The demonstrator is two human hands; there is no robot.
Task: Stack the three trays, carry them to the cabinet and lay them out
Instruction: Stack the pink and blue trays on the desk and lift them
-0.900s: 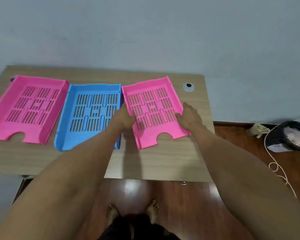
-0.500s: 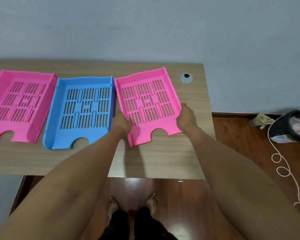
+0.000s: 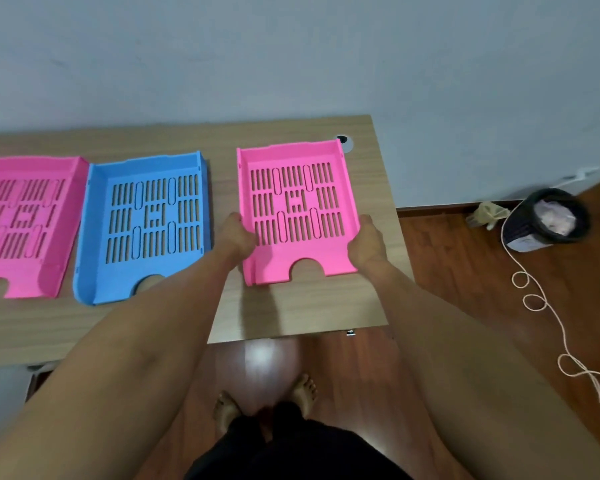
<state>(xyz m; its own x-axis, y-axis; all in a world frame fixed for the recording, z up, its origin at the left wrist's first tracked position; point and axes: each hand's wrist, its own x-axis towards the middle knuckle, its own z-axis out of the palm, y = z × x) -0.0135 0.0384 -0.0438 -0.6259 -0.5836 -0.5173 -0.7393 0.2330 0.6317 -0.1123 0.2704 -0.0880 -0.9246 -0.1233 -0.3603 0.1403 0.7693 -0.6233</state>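
Note:
Three slotted plastic trays are on the wooden table (image 3: 291,306). The right pink tray (image 3: 297,213) is held by both hands and looks raised slightly above the table, casting a shadow below. My left hand (image 3: 236,237) grips its left wall near the front. My right hand (image 3: 366,240) grips its right wall. A blue tray (image 3: 149,223) lies flat in the middle, a gap apart from the held tray. Another pink tray (image 3: 25,223) lies at the far left, partly cut off by the frame edge.
A cable hole (image 3: 343,142) sits at the table's back right corner. On the wooden floor to the right stand a black bin (image 3: 548,220) and a looping white cord (image 3: 548,317). My bare feet (image 3: 267,400) are below the table's front edge. A grey wall is behind.
The right pink tray has been straightened and shifted right, away from the blue tray, with both hands still on its sides. The camera has swung right.

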